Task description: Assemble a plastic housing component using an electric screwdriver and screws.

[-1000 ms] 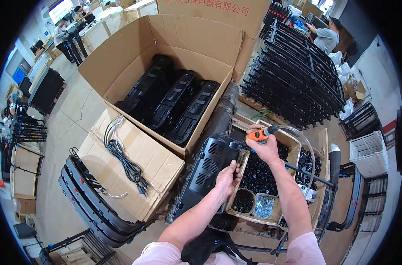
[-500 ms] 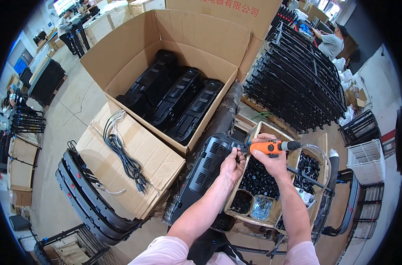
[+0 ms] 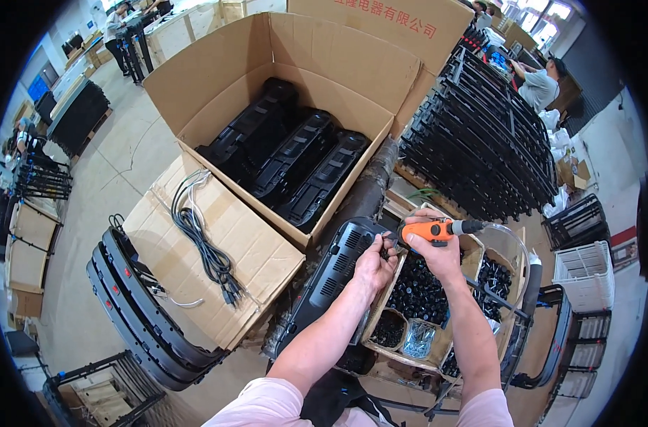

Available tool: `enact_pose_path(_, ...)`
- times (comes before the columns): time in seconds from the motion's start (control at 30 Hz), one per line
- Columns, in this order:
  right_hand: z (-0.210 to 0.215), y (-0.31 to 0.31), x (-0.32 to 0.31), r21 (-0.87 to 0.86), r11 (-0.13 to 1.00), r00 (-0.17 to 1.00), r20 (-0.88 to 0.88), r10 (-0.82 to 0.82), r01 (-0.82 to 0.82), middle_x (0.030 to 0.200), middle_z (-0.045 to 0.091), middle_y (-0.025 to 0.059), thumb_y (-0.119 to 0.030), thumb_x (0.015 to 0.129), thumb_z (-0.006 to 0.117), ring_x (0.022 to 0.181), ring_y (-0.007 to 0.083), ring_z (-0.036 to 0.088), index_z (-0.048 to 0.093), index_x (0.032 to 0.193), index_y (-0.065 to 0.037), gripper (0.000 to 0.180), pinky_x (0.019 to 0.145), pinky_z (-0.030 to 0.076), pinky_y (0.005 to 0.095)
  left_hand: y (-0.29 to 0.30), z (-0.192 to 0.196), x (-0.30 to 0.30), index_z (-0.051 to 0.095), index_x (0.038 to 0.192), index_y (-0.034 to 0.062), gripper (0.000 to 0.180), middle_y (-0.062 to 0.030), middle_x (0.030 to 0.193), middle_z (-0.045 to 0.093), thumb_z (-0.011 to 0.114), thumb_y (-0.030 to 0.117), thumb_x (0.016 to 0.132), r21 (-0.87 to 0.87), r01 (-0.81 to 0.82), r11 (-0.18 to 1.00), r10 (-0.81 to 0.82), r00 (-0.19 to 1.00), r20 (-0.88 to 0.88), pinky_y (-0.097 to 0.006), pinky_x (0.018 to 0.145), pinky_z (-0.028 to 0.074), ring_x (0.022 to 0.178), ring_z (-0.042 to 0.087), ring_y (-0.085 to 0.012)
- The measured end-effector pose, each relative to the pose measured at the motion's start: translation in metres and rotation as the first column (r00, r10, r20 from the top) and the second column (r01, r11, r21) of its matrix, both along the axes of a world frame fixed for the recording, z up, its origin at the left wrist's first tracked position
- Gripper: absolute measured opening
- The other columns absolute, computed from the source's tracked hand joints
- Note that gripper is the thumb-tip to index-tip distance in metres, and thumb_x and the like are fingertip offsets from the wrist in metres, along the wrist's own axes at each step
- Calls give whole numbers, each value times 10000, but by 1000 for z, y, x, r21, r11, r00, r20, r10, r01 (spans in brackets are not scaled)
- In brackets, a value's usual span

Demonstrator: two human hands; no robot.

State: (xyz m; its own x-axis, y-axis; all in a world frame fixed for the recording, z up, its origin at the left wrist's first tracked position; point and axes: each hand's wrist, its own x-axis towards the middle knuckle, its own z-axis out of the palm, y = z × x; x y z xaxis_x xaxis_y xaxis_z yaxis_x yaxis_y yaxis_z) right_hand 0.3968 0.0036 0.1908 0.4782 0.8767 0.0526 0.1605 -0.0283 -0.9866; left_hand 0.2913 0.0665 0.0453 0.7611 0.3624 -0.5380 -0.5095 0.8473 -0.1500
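Note:
My right hand [image 3: 445, 257] is wrapped round an orange pneumatic screwdriver [image 3: 428, 232], its clear hose running off to the right. The driver lies nearly level, its tip pointing left at the end of a black vented plastic housing [image 3: 336, 267]. At that same end, my left hand [image 3: 372, 265] has its fingers pinched together beside the driver tip. What those fingers hold, if anything, is too small to tell. The housing lies slanting in front of me, partly behind my left forearm.
A wooden parts bin [image 3: 404, 359] with black knobs and silver screws sits under my right arm. An open carton [image 3: 196, 124] holds black housings. Cables [image 3: 204, 245] lie on a flat carton [image 3: 267, 256]. Curved black frames [image 3: 142, 320] stand left; black racks [image 3: 480, 135] are stacked right. Other people work farther off.
The view has shifted slightly, so the surroundings sit a little further right. My left fingers have moved slightly at the housing's end. The screwdriver stays in my right hand.

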Motion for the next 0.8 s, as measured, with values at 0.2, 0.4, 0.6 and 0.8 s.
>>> enact_pose_path(0.2, -14, 24, -1, 10, 999, 998, 49, -32, 32, 1196, 726, 133, -70, 841, 830, 1077, 184, 696, 609, 1315, 0, 528, 973, 572, 346, -7, 8, -14, 583, 1217, 24, 284, -72, 1002, 664, 419, 245, 1148, 185, 131, 974, -117, 990, -85, -302, 720, 602, 849, 673, -190)
enact_pose_path(0.4, -28, 43, 1, -22, 1000, 990, 143, -5, 8, 1175, 719, 109, -73, 844, 828, 1056, 164, 686, 611, 1296, -6, 506, 964, 565, 328, -29, -9, -36, 638, 1248, 16, 311, -51, 996, 688, 452, 241, 1141, 385, 259, 886, -207, 963, -170, -295, 742, 600, 857, 682, -166)
enact_pose_path(0.6, -41, 51, 8, -72, 997, 989, 151, 6, 5, 1158, 720, 101, -80, 848, 822, 1066, 174, 689, 603, 1285, -11, 494, 977, 564, 340, -39, 9, -48, 604, 1322, 41, 321, -45, 977, 696, 433, 254, 1152, 374, 298, 878, -224, 947, -229, -268, 735, 561, 841, 668, -136)
enact_pose_path(0.8, -37, 63, 7, -149, 989, 971, 237, 28, 8, 1091, 755, 86, -77, 814, 820, 1004, 170, 706, 691, 1076, -32, 295, 948, 565, 341, -40, 1, -60, 593, 1247, 40, 271, -52, 999, 725, 427, 233, 1155, 548, 376, 747, -219, 918, -332, -260, 708, 546, 774, 652, -113)
